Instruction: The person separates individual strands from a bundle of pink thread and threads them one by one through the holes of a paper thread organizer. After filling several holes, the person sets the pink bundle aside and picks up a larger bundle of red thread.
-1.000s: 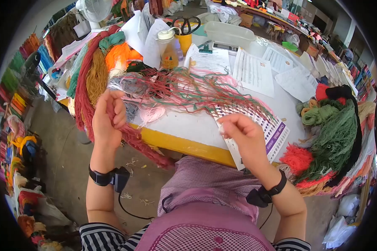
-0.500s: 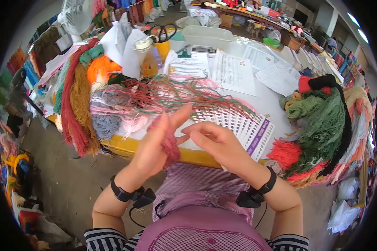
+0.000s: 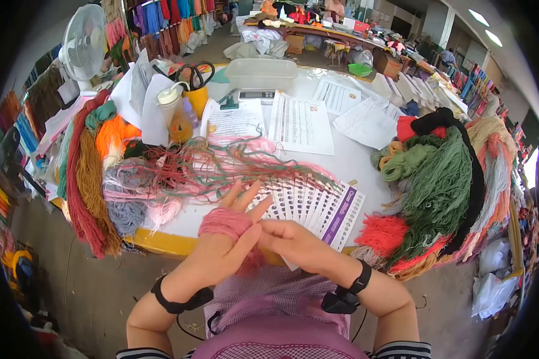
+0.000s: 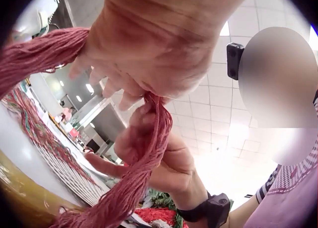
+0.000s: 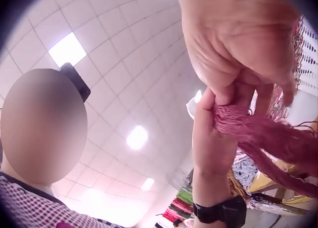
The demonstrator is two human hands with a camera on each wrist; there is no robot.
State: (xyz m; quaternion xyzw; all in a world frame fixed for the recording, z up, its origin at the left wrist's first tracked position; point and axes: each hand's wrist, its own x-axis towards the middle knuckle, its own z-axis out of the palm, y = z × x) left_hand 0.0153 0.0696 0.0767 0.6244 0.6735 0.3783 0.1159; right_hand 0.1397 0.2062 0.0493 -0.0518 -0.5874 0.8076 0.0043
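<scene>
A dusty-pink yarn skein (image 3: 226,223) lies across the back of my left hand (image 3: 212,257), whose fingers are extended and spread. Its tail hangs below the palm, in front of the table edge. Close against the left thumb, my right hand (image 3: 293,244) pinches at the skein with curled fingers. From the left wrist, the yarn (image 4: 131,183) drops in a thick strand past the right hand. The right wrist view has the yarn (image 5: 258,123) bunched between the two hands, the right fingertips partly hidden behind it.
Tangled red, green and pink threads (image 3: 251,161) lie over a printed colour card (image 3: 323,215). Yarn hanks drape both table sides, rust-red (image 3: 84,179) left and green (image 3: 443,179) right. Behind are papers (image 3: 302,125), a glue-like bottle (image 3: 176,116), scissors (image 3: 197,75) and a plastic tub (image 3: 260,72).
Both hands have come together at the middle of the table's front edge. The pink skein now goes round the left hand, and the right hand has closed in on it. The head view has shifted.
</scene>
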